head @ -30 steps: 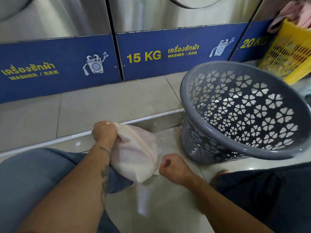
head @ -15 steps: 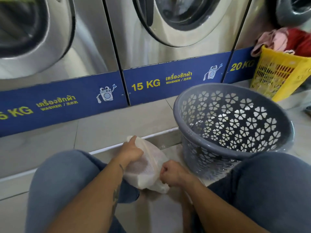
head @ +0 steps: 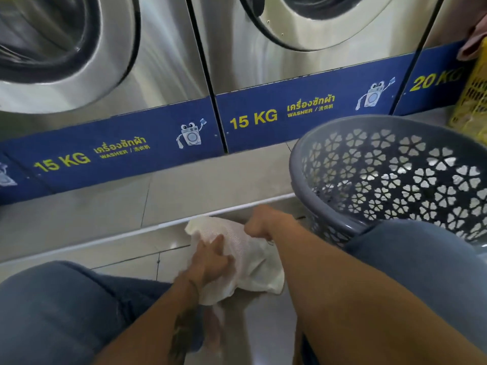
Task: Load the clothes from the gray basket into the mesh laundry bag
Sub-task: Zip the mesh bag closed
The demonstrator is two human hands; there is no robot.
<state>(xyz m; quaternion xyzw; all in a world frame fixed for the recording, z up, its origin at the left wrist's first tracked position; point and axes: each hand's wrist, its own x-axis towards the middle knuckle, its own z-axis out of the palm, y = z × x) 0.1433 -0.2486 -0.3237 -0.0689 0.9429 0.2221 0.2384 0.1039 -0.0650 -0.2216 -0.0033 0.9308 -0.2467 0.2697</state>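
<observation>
A person crouches on the tiled floor [head: 184, 191] before steel washers [head: 329, 43] marked 15 KG. Between the knees, the white mesh laundry bag [head: 250, 256] hangs just above the floor. The left hand [head: 210, 262] has its fingers closed on the bag's near side; the right hand [head: 261, 222] is fisted around its top edge. The gray basket [head: 297, 169] stands just right of the bag, tilted.
</observation>
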